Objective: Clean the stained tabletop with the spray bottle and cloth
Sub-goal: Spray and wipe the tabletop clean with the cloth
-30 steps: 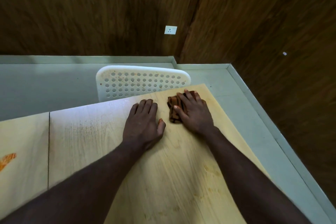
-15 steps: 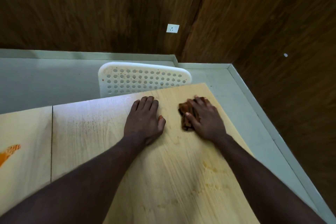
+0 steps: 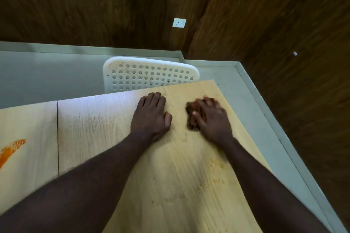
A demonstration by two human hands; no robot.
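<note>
The light wooden tabletop (image 3: pixel 181 185) fills the lower half of the head view. My right hand (image 3: pixel 212 119) presses a crumpled brown cloth (image 3: pixel 190 110) flat onto the table near its far right corner; the hand looks motion-blurred. My left hand (image 3: pixel 150 117) lies palm down beside it, fingers together, holding nothing. Faint orange-yellow smears (image 3: pixel 216 164) mark the wood below my right forearm. A strong orange stain (image 3: pixel 11 149) sits on the adjoining table panel at the far left. No spray bottle is in view.
A white perforated chair back (image 3: pixel 149 73) stands just behind the table's far edge. Grey floor (image 3: pixel 47 73) and a pale skirting run along dark wooden walls with a white socket (image 3: pixel 179 23). The table's right edge drops to the floor.
My right hand has slid the cloth rightward and slightly toward me across the table. My left hand has stayed planted in place.
</note>
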